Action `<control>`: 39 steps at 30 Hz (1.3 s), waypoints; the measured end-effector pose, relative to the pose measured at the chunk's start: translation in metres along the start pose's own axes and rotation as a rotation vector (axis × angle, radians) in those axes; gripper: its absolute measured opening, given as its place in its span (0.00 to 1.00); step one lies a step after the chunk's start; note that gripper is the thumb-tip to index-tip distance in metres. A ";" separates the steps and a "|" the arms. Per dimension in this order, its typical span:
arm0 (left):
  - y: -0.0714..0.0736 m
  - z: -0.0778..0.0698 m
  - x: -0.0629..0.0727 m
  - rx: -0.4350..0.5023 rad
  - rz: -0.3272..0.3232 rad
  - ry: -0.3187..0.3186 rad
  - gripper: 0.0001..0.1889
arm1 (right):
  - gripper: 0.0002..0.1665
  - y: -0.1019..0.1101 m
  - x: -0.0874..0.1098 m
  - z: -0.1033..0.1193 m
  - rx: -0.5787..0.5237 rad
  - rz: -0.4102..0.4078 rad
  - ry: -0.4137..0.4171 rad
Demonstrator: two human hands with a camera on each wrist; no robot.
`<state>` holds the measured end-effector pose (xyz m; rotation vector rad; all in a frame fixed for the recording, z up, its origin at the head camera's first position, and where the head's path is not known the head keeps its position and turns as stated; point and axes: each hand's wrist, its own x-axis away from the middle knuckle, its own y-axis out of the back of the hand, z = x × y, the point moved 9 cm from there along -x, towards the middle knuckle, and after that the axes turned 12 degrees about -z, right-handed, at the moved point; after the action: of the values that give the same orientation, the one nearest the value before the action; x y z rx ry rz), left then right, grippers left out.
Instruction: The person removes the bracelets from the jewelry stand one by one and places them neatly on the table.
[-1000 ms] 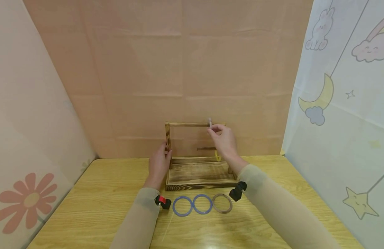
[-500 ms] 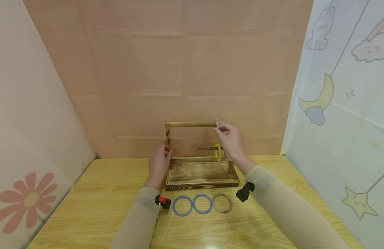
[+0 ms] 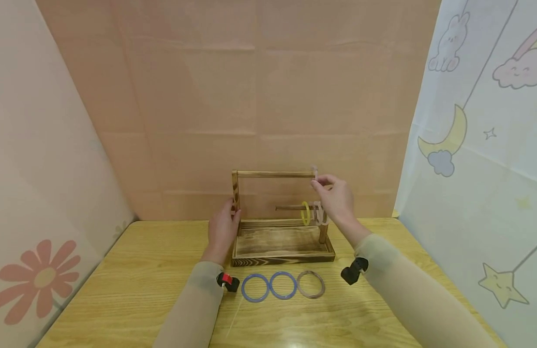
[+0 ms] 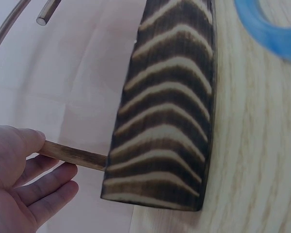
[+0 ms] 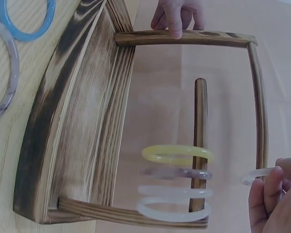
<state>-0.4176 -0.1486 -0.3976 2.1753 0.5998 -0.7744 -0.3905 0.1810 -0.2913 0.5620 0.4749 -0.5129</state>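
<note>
Left hand (image 3: 222,227) grips a wooden rack (image 3: 283,261); right hand (image 3: 335,198) pinches a pale ring (image 5: 254,173). Two blue rings (image 3: 283,298) and a brownish ring (image 3: 310,297) lie before the rack.

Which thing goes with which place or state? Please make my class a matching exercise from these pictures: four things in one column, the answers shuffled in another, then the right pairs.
Things
1. yellow ring
2. two blue rings
3. right grip
4. left grip

Places and states
A. holding the left upright post
B. lying on the table, in front of the wooden rack
C. pinching a pale ring
D. around the lower rod

Right pairs
1-D, 2-B, 3-C, 4-A
</note>
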 end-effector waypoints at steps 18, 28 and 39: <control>-0.006 0.003 0.001 0.002 0.020 0.011 0.21 | 0.18 0.026 -0.003 -0.025 0.007 -0.025 -0.037; -0.006 0.002 -0.001 0.000 0.019 0.011 0.23 | 0.20 0.049 0.003 -0.038 -0.036 -0.014 -0.064; -0.003 0.000 -0.005 0.000 0.008 0.002 0.22 | 0.27 0.075 0.017 -0.053 0.012 -0.008 -0.085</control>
<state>-0.4229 -0.1477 -0.3963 2.1775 0.5916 -0.7681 -0.3490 0.2618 -0.3119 0.5477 0.3932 -0.5456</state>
